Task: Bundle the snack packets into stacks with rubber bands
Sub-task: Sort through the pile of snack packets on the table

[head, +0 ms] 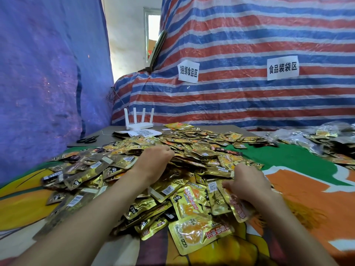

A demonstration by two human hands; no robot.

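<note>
A big heap of gold snack packets covers the middle of the table, some face up with orange print, some face down with barcodes. My left hand lies on top of the heap with its fingers curled down into the packets; what they hold is hidden. My right hand sits at the heap's near right side, its fingers and thumb pinching a gold packet that hangs toward me. No rubber band shows in view.
A colourful printed cloth covers the table. Black scissors, a white router and a QR-code sheet lie at the back on a grey board. More packets and clear bags pile at far right. Tarpaulin walls stand behind and left.
</note>
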